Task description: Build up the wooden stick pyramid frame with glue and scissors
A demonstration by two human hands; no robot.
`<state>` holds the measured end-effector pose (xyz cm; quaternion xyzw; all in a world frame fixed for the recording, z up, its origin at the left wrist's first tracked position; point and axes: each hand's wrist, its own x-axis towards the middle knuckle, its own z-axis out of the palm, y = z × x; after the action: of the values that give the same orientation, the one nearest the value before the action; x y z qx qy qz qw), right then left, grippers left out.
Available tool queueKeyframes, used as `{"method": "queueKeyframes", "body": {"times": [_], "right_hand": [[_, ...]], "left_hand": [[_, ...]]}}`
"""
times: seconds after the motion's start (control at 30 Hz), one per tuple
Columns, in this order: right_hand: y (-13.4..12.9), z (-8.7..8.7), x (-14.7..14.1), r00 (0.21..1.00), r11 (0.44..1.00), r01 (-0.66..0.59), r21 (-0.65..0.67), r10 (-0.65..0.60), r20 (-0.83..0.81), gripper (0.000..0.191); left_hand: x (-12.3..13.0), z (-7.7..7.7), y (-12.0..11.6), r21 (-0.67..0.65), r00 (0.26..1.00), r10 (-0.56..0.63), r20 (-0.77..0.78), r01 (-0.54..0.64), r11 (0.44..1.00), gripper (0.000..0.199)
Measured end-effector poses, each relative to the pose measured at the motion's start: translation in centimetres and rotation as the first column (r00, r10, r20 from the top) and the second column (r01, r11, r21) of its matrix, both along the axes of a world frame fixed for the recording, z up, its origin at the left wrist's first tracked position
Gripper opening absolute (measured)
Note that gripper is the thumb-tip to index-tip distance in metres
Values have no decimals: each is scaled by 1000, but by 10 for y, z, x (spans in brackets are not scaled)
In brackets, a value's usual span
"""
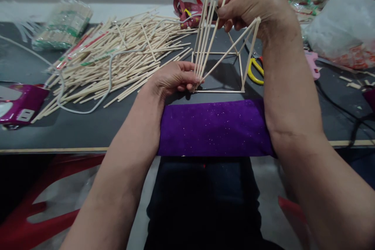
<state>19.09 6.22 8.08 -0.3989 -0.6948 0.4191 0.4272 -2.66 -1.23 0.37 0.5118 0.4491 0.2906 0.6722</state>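
A frame of thin wooden sticks point(218, 91) stands on the dark table, its bottom edges forming a square and slanted sticks rising from its corners. At its near left corner, my left hand point(177, 76) pinches the lower ends of several wooden sticks point(202, 39), which fan upward. My right hand point(249, 2) is raised above the frame, its thumb and fingers closed on the upper part of one wooden stick point(213, 35). That stick leans to the right, and its lower end runs down to my left fingers. The exact contact at the corner is hidden by those fingers.
Loose wooden sticks point(117, 62) lie piled at left, crossed by a white cable point(110, 66). Around them are a plastic-wrapped bundle point(63, 23) and a purple device point(25, 103). Yellow-handled scissors point(254, 72) lie behind my right forearm. A purple cloth point(213, 129) covers the front edge.
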Motion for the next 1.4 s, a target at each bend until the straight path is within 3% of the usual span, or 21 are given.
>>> {"method": "queueKeyframes", "body": {"times": [1.4], "right_hand": [[4, -5, -1, 999, 999, -34, 10, 34, 20, 14]], "left_hand": [[2, 1, -2, 35, 998, 32, -45, -30, 999, 34]]}}
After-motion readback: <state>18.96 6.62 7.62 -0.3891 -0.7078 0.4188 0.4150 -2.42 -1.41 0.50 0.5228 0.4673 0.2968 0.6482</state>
